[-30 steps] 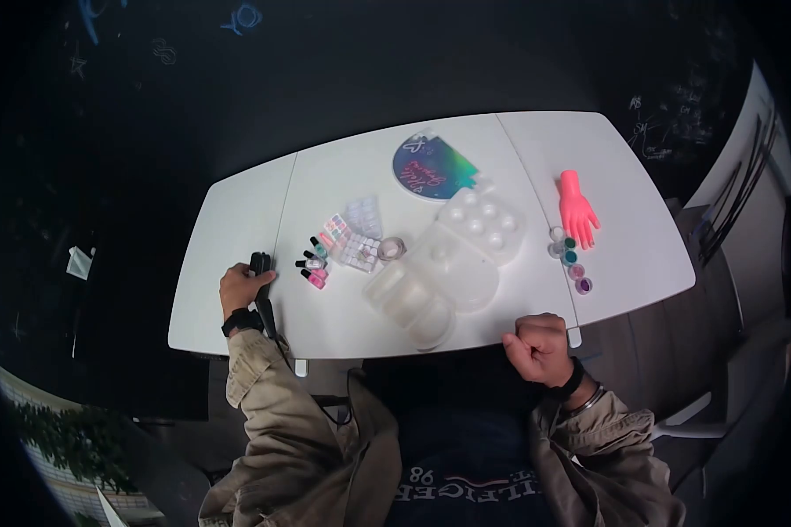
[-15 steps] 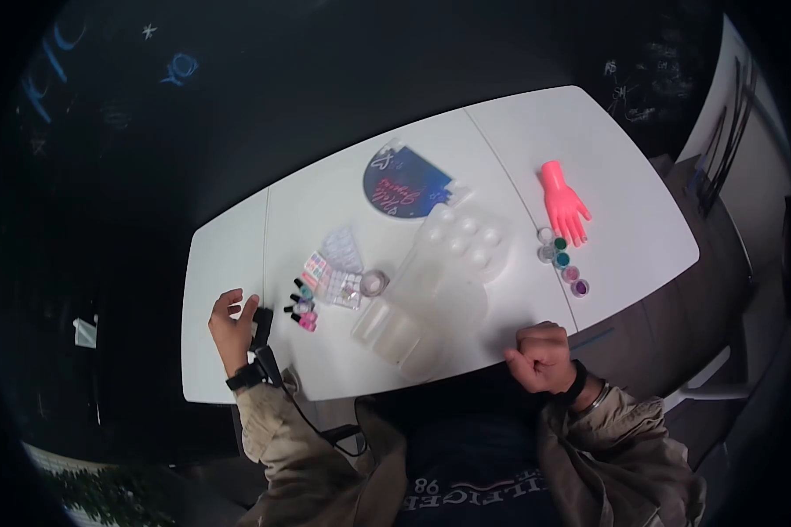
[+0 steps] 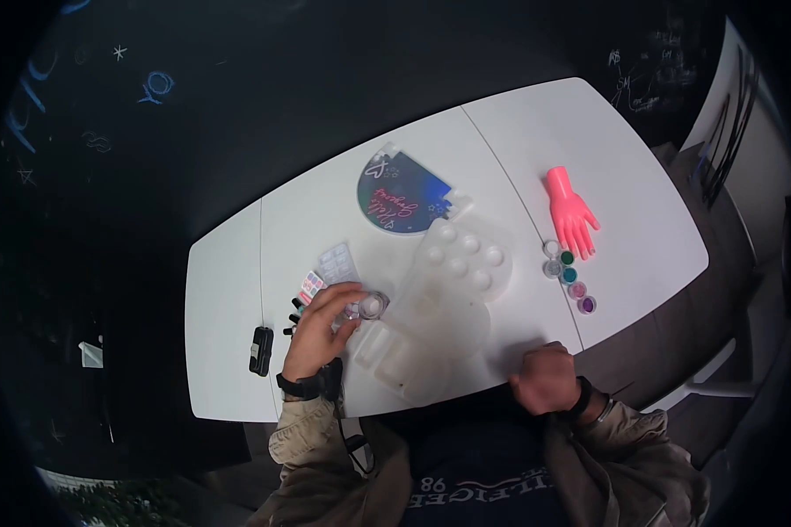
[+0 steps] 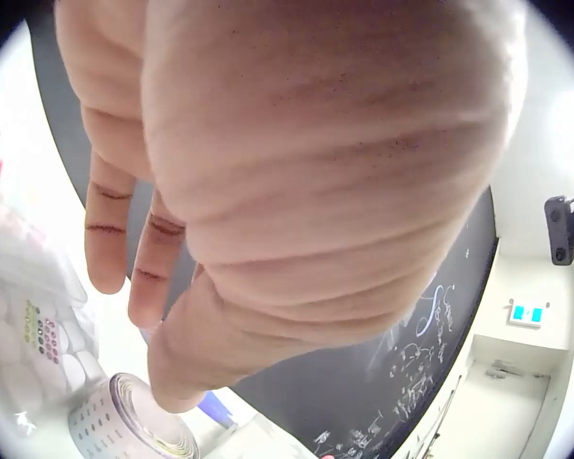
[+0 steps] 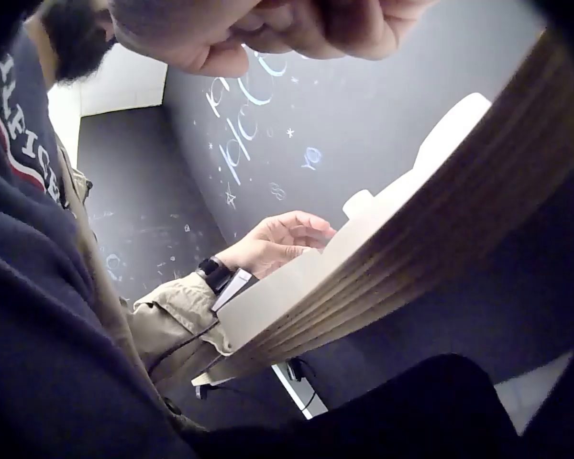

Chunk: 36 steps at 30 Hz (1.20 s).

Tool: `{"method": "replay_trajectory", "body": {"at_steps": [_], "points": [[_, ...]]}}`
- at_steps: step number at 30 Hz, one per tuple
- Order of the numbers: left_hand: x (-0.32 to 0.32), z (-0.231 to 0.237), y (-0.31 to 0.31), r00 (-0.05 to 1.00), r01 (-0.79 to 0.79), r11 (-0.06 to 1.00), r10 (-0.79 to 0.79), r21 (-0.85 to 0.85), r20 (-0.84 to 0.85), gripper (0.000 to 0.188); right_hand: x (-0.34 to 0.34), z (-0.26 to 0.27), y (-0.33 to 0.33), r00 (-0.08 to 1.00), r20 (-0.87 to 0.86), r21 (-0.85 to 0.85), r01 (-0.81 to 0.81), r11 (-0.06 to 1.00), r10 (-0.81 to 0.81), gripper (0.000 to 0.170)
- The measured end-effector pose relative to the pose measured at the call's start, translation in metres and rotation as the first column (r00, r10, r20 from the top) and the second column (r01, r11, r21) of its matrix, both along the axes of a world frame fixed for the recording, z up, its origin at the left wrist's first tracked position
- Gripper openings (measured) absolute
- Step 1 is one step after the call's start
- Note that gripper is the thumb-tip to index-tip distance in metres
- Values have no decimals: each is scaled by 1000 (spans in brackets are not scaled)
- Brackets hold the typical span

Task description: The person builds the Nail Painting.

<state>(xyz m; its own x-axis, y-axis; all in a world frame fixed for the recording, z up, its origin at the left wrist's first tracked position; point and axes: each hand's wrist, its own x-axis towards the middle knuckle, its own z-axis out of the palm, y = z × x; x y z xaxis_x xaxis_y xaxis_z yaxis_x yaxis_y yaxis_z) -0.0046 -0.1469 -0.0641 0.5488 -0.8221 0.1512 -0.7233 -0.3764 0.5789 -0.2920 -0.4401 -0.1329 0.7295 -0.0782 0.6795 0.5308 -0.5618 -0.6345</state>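
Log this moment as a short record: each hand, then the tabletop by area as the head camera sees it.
Left hand: over the table, fingertips by a roll; contact unclear
Right hand: by the near table edge, fingers curled, no object visible
Left: black case
Centre: pale plastic trays
Far side: half-round board with lettering
Right: pink model hand, small pots near its fingertips

Roll layered, paper-like. Welled tray smooth plastic. Model hand smooth, plastic-looking. Sleeve matt cloth.
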Motion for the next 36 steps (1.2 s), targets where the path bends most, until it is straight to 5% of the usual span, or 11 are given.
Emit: {"method": "replay_trajectory", "body": {"at_steps": [11,26,36], "points": [[16,6,-29,979,190,959,-200,211,26,68,1,3,-5,999,45,-111,22,994,-17,47],[15,-9,-27,979,203,947,-189,249,-79,80,5,6,-12,998,22,-150,56,987,-53,41],[26,-9,-38,983,181,948,-165,261,-84,67,9,3,-18,998,53,-109,43,993,-38,42]]}}
